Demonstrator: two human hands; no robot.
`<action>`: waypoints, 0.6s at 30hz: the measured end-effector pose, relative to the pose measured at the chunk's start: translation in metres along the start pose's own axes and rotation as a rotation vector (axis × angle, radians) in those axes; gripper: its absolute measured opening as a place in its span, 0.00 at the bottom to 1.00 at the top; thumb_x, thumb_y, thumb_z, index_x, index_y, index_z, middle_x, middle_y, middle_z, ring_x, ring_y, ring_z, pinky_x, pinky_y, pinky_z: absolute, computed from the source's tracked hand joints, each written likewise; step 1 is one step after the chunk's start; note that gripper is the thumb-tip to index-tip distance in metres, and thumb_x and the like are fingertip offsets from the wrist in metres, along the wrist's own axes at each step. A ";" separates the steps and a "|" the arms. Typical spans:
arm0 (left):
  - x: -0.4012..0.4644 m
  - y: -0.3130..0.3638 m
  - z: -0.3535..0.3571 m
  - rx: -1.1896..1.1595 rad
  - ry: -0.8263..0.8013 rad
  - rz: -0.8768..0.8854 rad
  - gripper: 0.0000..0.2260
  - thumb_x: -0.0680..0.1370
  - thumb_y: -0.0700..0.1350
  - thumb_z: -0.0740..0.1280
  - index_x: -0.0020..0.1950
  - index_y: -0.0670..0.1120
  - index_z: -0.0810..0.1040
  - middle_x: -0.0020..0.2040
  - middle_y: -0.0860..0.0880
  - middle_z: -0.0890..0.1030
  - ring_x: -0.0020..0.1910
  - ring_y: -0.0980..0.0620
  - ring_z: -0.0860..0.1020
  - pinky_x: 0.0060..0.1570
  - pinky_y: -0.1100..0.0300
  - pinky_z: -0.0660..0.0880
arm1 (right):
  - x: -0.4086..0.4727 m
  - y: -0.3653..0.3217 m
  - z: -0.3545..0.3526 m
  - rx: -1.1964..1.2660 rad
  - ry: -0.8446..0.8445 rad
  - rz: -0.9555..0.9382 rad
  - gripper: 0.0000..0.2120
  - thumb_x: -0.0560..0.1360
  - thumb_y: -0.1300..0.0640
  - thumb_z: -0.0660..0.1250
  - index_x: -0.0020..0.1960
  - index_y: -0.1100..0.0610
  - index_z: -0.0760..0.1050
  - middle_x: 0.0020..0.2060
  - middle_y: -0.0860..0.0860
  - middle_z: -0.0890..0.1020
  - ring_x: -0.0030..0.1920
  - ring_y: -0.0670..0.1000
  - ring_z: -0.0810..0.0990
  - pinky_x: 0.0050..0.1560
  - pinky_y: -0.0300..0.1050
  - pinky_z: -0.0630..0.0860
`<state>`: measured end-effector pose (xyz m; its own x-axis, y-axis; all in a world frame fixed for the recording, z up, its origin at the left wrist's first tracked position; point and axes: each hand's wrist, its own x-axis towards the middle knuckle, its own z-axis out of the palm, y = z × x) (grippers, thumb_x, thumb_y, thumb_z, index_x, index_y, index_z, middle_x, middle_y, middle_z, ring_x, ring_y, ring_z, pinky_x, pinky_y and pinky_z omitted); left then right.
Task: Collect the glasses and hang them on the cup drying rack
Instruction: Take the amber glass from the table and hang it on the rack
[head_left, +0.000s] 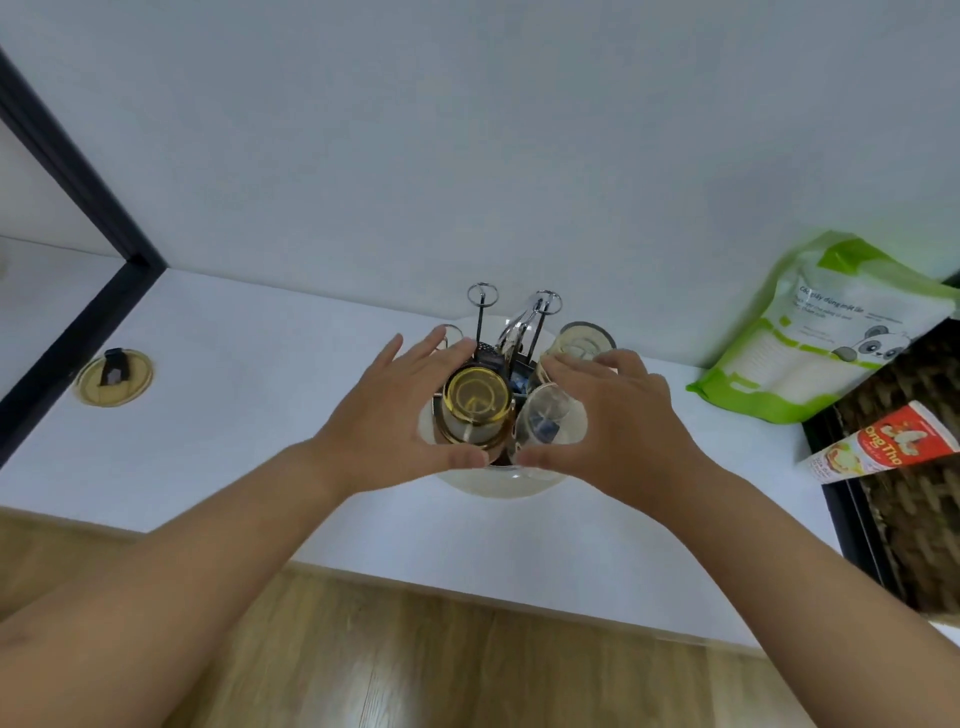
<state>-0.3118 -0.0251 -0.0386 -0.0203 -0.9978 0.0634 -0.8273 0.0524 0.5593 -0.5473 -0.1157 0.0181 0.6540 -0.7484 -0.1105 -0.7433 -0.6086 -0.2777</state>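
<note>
In the head view, both hands reach forward over the white tabletop (249, 415) to a cup drying rack (511, 332) that stands on a round pale base (498, 480) near the wall.

The left hand (387, 421) curls round the left side of an amber-tinted glass (475, 408) that sits upside down on the rack, its bottom facing the camera. The fingers (415, 358) stretch up along the far left side of the glass and the thumb (457, 458) lies across its near lower edge, so the hand clasps the glass between them.

The right hand (618, 426) does the same with a clear glass (550, 421), also inverted on the rack just beside the amber one. Its fingers arch over the top right of the glass and its thumb (540, 460) runs along the near edge, almost meeting the left thumb.

Another clear glass (584, 338) hangs at the back right of the rack, partly behind the right fingers. Two bare chrome prongs with ring tips (482, 293) rise at the back.

On the left of the tabletop lies a round yellowish lid (114, 374). On the right, a green and white pouch with a panda picture (831, 332) leans against the wall, and next to it a red and white tube (883, 444) rests on a dark woven basket (914, 509). Wooden floor (415, 649) shows below the tabletop's edge.
</note>
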 end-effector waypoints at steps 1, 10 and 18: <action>0.002 0.001 -0.002 -0.013 -0.008 -0.002 0.52 0.67 0.79 0.65 0.84 0.54 0.54 0.82 0.58 0.54 0.81 0.62 0.43 0.81 0.49 0.41 | -0.001 0.002 0.002 0.006 -0.004 -0.001 0.53 0.63 0.23 0.70 0.81 0.47 0.64 0.80 0.44 0.66 0.78 0.52 0.56 0.72 0.58 0.59; -0.004 0.022 0.011 -0.044 0.036 -0.057 0.57 0.64 0.78 0.69 0.84 0.55 0.50 0.84 0.58 0.48 0.81 0.62 0.40 0.81 0.48 0.43 | 0.007 0.021 0.018 0.029 -0.040 -0.042 0.63 0.56 0.14 0.59 0.84 0.42 0.49 0.85 0.48 0.46 0.83 0.52 0.33 0.79 0.70 0.42; -0.007 0.024 0.021 -0.004 0.057 -0.115 0.55 0.66 0.80 0.63 0.84 0.52 0.51 0.84 0.58 0.47 0.81 0.61 0.39 0.81 0.47 0.49 | 0.005 0.021 0.040 0.019 0.003 0.011 0.49 0.69 0.18 0.48 0.84 0.41 0.52 0.85 0.48 0.42 0.82 0.52 0.33 0.79 0.70 0.43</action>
<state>-0.3435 -0.0174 -0.0425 0.1067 -0.9932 0.0460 -0.8201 -0.0618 0.5689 -0.5540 -0.1220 -0.0271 0.6456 -0.7556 -0.1110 -0.7476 -0.5955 -0.2941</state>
